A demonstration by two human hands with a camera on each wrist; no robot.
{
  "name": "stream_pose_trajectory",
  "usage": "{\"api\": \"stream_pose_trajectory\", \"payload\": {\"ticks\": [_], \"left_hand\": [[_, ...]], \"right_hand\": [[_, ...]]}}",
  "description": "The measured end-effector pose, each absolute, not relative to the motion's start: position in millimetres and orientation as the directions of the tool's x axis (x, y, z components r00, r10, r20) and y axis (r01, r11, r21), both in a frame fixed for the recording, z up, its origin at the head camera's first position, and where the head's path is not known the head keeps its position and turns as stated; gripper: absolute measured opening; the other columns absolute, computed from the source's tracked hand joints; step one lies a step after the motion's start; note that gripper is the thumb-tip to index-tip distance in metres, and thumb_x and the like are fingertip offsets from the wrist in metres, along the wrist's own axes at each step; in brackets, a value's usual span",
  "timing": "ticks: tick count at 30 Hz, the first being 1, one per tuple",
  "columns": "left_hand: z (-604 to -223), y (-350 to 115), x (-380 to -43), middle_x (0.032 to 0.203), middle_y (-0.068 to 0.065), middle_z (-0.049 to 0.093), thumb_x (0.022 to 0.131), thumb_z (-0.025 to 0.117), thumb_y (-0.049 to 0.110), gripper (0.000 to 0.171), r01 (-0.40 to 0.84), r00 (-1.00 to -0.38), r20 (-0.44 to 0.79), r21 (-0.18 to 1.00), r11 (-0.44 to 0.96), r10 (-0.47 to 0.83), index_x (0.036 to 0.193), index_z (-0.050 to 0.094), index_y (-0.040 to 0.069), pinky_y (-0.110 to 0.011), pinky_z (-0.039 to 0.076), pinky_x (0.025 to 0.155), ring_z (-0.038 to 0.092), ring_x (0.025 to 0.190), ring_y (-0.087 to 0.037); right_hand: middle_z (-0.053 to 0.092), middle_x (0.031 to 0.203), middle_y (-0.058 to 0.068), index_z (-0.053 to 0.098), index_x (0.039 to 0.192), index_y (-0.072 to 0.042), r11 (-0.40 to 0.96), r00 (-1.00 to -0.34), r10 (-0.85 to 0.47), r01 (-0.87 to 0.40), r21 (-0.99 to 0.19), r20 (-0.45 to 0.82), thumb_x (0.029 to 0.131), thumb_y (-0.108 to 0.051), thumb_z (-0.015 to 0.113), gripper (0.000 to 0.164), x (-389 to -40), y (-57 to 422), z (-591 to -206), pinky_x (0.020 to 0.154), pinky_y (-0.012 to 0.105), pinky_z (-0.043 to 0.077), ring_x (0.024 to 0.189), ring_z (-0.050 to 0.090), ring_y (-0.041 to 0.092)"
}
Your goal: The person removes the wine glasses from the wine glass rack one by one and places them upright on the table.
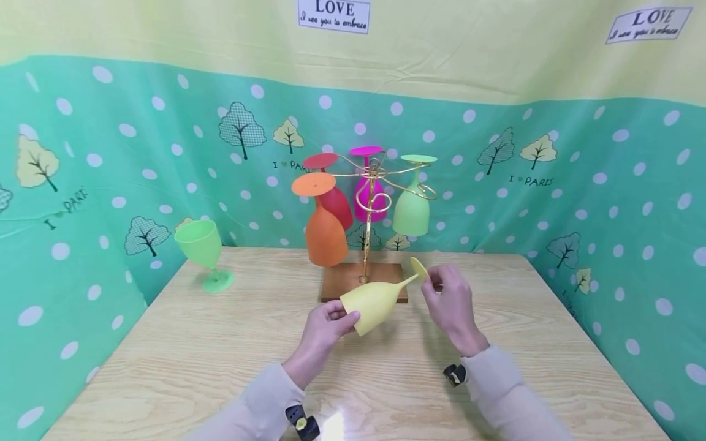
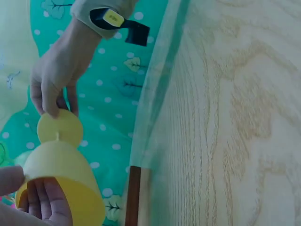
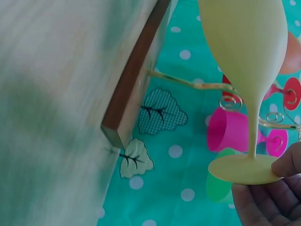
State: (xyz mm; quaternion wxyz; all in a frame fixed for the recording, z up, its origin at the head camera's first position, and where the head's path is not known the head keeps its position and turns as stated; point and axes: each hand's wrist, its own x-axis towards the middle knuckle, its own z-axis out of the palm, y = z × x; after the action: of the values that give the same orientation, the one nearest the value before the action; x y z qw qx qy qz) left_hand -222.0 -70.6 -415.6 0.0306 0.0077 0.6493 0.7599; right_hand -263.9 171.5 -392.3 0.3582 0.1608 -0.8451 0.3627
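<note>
A yellow goblet [image 1: 374,304] is held tilted between both hands in front of the rack, its bowl toward the lower left and its foot toward the upper right. My left hand [image 1: 324,331] grips the rim of the bowl; in the left wrist view its fingers [image 2: 44,200] reach inside while the thumb lies outside. My right hand [image 1: 451,304] pinches the edge of the round foot [image 3: 242,169] between thumb and fingers. Behind them stands a gold wire rack [image 1: 366,245] on a wooden base [image 1: 337,283].
Upside down on the rack hang an orange goblet [image 1: 325,239], a red goblet [image 1: 341,205], a magenta goblet [image 1: 369,199] and a pale green goblet [image 1: 411,211]. A bright green goblet [image 1: 201,245] stands upright at the table's left back. Patterned cloth [image 1: 187,147] surrounds the wooden table [image 1: 220,343].
</note>
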Motion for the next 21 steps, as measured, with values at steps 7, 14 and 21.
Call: {"api": "stream_pose_trajectory", "payload": {"ticks": [7, 14, 21], "left_hand": [[-409.2, -78.4, -212.6, 0.093, -0.013, 0.065, 0.086, 0.070, 0.005, 0.032, -0.031, -0.999, -0.028, 0.987, -0.158, 0.018, 0.111, 0.058, -0.012, -0.032, 0.055, 0.076, 0.063, 0.084, -0.017], [-398.7, -99.7, -207.4, 0.088, -0.010, 0.065, 0.083, 0.072, 0.006, 0.027, 0.012, -0.999, 0.012, 1.000, 0.011, -0.034, 0.105, 0.064, -0.007, -0.031, 0.054, 0.071, 0.061, 0.078, -0.015], [-386.7, -127.6, -203.8, 0.087, -0.011, 0.066, 0.082, 0.071, 0.001, 0.020, 0.071, -0.995, 0.084, 0.979, 0.189, -0.061, 0.100, 0.066, -0.005, -0.024, 0.053, 0.070, 0.063, 0.080, -0.018]], "right_hand": [[0.063, 0.082, 0.009, 0.063, 0.090, 0.002, 0.650, -0.714, 0.001, -0.531, -0.543, 0.700, 0.078, 0.009, 0.063, 0.014, -259.1, 165.0, -403.7, 0.063, 0.030, 0.056, 0.072, 0.061, 0.017], [0.065, 0.086, 0.007, 0.064, 0.097, -0.005, 0.450, -0.856, 0.008, -0.459, -0.766, 0.517, 0.089, -0.013, 0.067, 0.012, -257.7, 158.2, -407.2, 0.068, 0.028, 0.055, 0.078, 0.063, 0.019], [0.061, 0.097, 0.023, 0.060, 0.105, 0.001, 0.184, -0.970, 0.058, -0.220, -0.958, 0.234, 0.094, -0.030, 0.061, 0.033, -276.2, 158.3, -413.7, 0.079, 0.038, 0.055, 0.090, 0.063, 0.037]]}}
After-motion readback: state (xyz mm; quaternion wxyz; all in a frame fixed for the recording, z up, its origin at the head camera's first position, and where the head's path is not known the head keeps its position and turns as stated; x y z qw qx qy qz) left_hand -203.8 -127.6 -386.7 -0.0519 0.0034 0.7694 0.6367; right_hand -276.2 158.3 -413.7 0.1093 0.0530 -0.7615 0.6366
